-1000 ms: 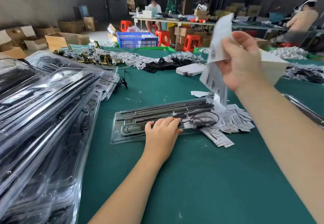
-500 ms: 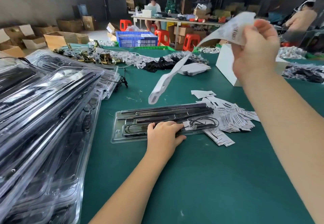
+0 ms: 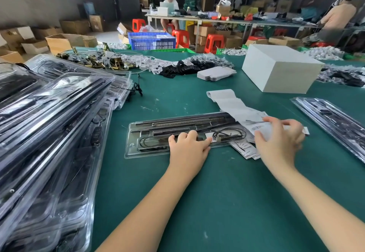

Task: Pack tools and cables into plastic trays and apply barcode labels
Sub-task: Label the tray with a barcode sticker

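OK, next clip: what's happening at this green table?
A person is packing a clear plastic tray that already has black rods and a coiled cable in it. The left hand rests on the tray, holding it down on the green table. The right hand is at the tray's right end, among a strip of barcode labels and loose label backings, fingers curled round a label. Filled trays are stacked on the left.

Your green felt-covered worktable (image 3: 197,202)
It carries a clear plastic blister tray (image 3: 150,149), scattered white barcode labels (image 3: 245,149), stacked clear trays (image 3: 49,133) and a white cardboard box (image 3: 280,68).
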Demonstrator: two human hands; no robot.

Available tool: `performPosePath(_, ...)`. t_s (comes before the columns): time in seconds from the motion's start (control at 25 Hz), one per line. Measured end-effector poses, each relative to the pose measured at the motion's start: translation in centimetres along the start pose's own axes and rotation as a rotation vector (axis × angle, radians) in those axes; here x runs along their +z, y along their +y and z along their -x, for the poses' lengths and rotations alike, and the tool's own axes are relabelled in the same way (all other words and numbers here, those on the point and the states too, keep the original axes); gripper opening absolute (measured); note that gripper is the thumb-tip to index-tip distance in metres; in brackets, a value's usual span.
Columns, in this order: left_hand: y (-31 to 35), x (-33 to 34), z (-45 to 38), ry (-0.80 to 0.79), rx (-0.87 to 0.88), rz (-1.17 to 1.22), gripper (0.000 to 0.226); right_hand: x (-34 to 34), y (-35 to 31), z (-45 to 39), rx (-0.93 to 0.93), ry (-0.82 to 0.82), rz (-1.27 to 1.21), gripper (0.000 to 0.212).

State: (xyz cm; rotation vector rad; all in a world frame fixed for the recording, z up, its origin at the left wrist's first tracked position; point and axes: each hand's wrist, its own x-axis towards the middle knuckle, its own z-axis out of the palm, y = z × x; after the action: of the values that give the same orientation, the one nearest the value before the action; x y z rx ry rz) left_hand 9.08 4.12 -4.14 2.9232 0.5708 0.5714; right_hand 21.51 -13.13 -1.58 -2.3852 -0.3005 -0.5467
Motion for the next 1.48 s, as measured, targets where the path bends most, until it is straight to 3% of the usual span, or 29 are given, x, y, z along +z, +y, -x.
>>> performPosePath(0.08, 0.0, 0.3, -0.3, -0.048, -0.023, -0.004, 0.034, 0.2, -0.2, 0.8, -0.303, -0.072, 0.149, 0.016)
performPosePath(0.12, 0.0, 0.3, -0.3, -0.053, -0.03, -0.009, 0.034, 0.1, -0.4, 1.0, -0.368, -0.163, 0.172, 0.012)
performPosePath(0.2, 0.1, 0.2, -0.4, -0.05, -0.041, 0.016, 0.032, 0.2, -0.5, 1.2, -0.379, -0.282, 0.206, 0.018)
performPosePath(0.68, 0.9, 0.2, -1.0, -0.083, -0.124, 0.121, 0.029, -0.2, 0.9, 0.0, -0.41, -0.308, 0.425, 0.016)
performPosePath(0.84, 0.9, 0.4, -0.9, -0.06, -0.117, 0.114, 0.028, -0.8, 1.4, -1.5, -0.245, -0.319, 0.398, 0.017)
performPosePath(1.08, 1.0, 0.6, -0.8, -0.051, -0.141, 0.132, 0.027, 0.6, -0.8, -2.9, 0.091, -0.595, 0.233, 0.029)
performPosePath(1.24, 1.0, 0.6, -0.7, -0.029, -0.15, 0.171, 0.026, 1.6, -1.6, -3.5, 0.211, -0.63, 0.185, 0.031)
performPosePath(1.48, 1.0, 0.6, -0.6, -0.018, -0.156, 0.178, 0.024, 1.3, -1.3, -5.4, 0.485, -0.613, -0.191, 0.018)
